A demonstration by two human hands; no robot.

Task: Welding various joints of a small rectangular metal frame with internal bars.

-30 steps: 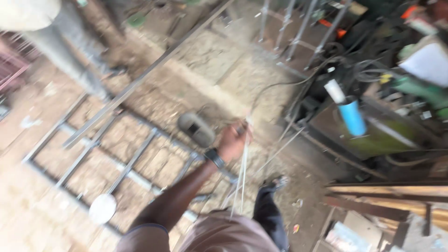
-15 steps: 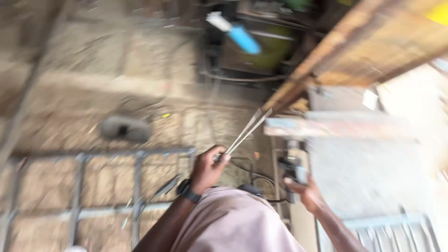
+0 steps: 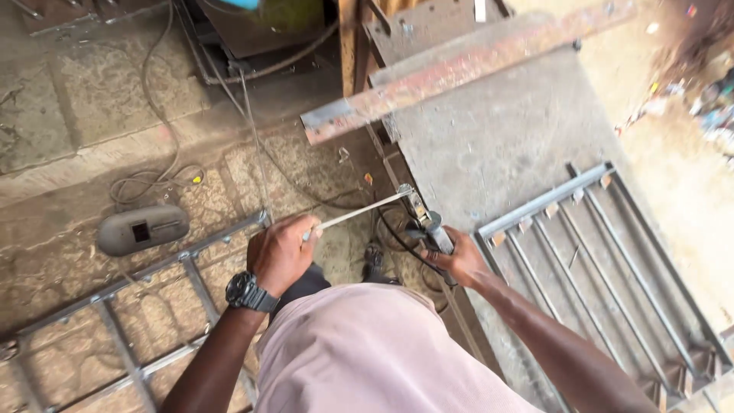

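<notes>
My left hand (image 3: 280,252), with a black watch on its wrist, is closed around thin grey welding rods (image 3: 359,212) that run up and right. Their far end sits in the jaws of a welding electrode holder (image 3: 422,216), which my right hand (image 3: 457,260) grips by its dark handle. A black cable (image 3: 394,246) loops down from the holder between my two hands. Both hands are held in front of my pink shirt, above a stone floor.
A grey welding mask (image 3: 142,229) lies on the floor at left. A metal grille frame (image 3: 130,306) lies below it, another barred frame (image 3: 604,245) on a grey sheet at right. A rusty angle bar (image 3: 459,73) crosses the top; cables (image 3: 153,180) trail from a welding machine.
My view has swung right and steadied. The rods, which pointed up toward the bench, now reach the electrode holder, and my right hand has come up beside my left.
</notes>
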